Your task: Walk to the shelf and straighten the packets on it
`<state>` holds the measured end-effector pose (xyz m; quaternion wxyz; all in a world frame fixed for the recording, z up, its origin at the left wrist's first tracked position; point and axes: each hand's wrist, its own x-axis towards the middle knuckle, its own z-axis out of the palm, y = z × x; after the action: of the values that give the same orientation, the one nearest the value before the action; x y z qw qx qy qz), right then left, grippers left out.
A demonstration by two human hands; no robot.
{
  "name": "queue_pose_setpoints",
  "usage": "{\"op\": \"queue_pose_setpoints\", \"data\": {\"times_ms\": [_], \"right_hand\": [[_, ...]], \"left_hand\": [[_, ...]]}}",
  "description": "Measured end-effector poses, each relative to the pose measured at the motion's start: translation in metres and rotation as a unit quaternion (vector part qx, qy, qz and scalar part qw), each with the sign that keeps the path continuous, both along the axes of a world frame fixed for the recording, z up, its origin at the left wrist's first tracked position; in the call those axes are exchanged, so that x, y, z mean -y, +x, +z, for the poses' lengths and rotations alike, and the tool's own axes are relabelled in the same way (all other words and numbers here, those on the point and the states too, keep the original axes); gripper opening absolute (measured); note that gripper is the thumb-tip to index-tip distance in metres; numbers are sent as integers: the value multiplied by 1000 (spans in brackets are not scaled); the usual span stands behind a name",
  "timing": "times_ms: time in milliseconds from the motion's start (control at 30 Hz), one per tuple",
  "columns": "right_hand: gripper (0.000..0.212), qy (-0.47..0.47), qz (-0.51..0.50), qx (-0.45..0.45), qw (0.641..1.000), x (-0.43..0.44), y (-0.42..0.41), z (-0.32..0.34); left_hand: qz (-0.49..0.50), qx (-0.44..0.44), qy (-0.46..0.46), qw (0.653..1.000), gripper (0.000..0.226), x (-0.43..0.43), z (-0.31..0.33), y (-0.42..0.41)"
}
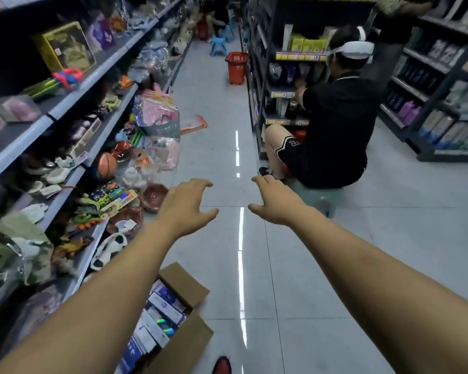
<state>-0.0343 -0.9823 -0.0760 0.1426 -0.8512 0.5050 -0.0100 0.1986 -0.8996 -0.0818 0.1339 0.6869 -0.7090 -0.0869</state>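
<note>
Both my arms stretch forward over the tiled aisle floor of a shop. My left hand (185,205) hangs in the air with fingers spread and loosely bent, holding nothing. My right hand (274,202) is level with it, a short gap away, fingers also spread and empty. Below my left forearm an open cardboard box (185,286) on the floor holds several small blue and white packs (157,319).
Toy shelves (65,103) line the left, with a basketball (106,164), bowls and bags spilling onto the floor. A person in black (335,125) sits on a green stool (326,198) at the right shelves. A red basket (237,67) stands farther down the aisle.
</note>
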Motion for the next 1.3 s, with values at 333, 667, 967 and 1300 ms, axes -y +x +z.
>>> {"op": "queue_pose_setpoints", "data": {"times_ms": [333, 667, 967, 1300], "right_hand": [[73, 9, -11, 11, 1000, 327, 70, -22], [73, 51, 33, 6, 998, 679, 169, -18], [74, 46, 67, -24, 996, 968, 306, -53], [73, 72, -21, 6, 997, 1274, 412, -31]], "left_hand": [[-15, -14, 10, 1000, 67, 347, -9, 59], [67, -16, 36, 997, 67, 660, -3, 157], [87, -30, 19, 996, 66, 946, -36, 282], [31, -19, 66, 997, 67, 1287, -19, 417]]}}
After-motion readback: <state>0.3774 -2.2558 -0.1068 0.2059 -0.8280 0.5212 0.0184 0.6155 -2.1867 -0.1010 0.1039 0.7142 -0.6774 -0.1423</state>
